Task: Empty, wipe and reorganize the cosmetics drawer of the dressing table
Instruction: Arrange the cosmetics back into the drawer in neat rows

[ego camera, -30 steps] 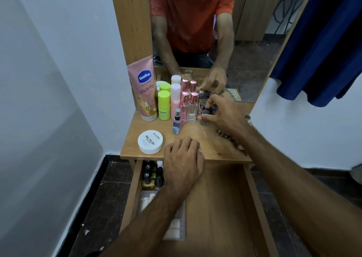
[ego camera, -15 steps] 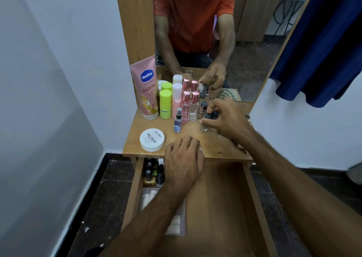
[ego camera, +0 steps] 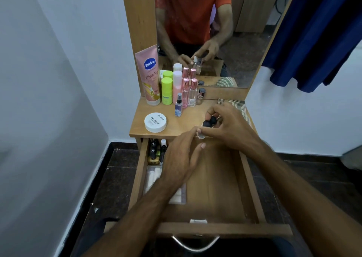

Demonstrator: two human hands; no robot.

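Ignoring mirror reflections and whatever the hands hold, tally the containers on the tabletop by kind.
Pink squeeze tube: 1
Lime-green bottle: 1
White-capped pink bottle: 1
Pink-capped clear glass bottles: 2
Black-topped spray bottle: 1
Small dark-capped bottle: 1
White round jar: 1
Total: 8

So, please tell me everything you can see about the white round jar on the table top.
The white round jar is low, wide and looks like plastic. Its flat lid is on and carries dark print reading "ZUDIO" and "NAIL POLISH"; the smaller lines are unreadable. It stands upright near the front left of the wooden table top, in front of the lime green bottle and apart from it. No hand touches it.
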